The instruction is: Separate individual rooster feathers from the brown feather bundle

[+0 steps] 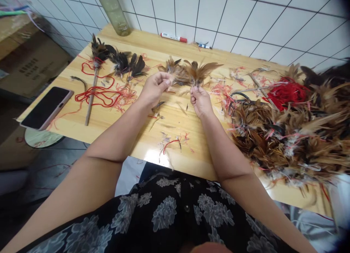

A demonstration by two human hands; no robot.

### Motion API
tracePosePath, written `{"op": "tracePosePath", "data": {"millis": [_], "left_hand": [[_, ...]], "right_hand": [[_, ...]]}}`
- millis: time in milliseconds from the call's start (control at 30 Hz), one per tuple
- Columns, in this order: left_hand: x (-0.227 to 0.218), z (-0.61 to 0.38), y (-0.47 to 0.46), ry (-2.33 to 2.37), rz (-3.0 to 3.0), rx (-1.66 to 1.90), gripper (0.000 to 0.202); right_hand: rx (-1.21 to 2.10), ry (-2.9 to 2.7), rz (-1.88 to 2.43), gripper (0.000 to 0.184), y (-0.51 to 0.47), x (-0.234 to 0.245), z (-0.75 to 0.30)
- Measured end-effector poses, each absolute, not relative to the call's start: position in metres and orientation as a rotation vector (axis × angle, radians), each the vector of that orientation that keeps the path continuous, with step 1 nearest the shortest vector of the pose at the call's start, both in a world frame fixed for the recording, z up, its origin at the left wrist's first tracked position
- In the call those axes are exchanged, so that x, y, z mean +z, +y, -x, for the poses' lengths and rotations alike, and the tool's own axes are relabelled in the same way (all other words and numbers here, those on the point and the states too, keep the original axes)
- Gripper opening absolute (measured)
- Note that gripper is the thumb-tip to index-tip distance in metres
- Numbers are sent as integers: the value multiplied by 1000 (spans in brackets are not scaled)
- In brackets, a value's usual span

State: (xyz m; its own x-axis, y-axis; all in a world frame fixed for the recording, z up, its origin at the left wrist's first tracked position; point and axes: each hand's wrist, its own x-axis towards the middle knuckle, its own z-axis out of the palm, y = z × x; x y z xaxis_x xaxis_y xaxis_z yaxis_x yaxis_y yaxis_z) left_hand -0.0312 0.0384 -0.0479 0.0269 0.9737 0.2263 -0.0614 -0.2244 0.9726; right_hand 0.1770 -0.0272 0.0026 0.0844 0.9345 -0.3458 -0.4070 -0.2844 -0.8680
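1. Pinching a brown feather bundle (195,72) with both hands; it is hanging just above the bench (175,118), at mid-bench, straight ahead of the person.
2. The right hand (201,101) is gripping the quill ends from below, with its fingers curled shut around them. The feathers are fanning up and away from it toward the tiled wall.
3. The left hand (156,87) is closing its thumb and fingertips on the left edge of the same bundle, coming in from the side.
4. The bundle is spreading roughly left to right between the two hands, with quills down and near and tips far and slightly right. Both hands are touching it, and the right hand is sitting at the base.
5. A big feather pile (287,136) is lying on the right side of the bench, near the right hand but apart from it. A red thread ball (287,90) is sitting on the pile's far edge.
6. On the left, well apart from the hands, a stick (90,100) with dark feathers tied at its far end is lying in loose red thread (95,94). Dark feather clumps (128,63) are lying just right of it.
7. A phone (46,107) is resting at the bench's left corner, and a marker (173,37) and a bottle (115,12) are standing along the far edge.
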Motion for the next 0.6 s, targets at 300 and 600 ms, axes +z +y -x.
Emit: {"op": "tracePosePath", "data": {"millis": [300,600], "left_hand": [[-34,0,7,895,-1187,1296,46],[-53,-4,14,930,-1276,1409,51]], "right_hand": [[1309,-998,1210,56,-17,-34,-180],[1258,-1217,1261,55,-15,-47,-175]]}}
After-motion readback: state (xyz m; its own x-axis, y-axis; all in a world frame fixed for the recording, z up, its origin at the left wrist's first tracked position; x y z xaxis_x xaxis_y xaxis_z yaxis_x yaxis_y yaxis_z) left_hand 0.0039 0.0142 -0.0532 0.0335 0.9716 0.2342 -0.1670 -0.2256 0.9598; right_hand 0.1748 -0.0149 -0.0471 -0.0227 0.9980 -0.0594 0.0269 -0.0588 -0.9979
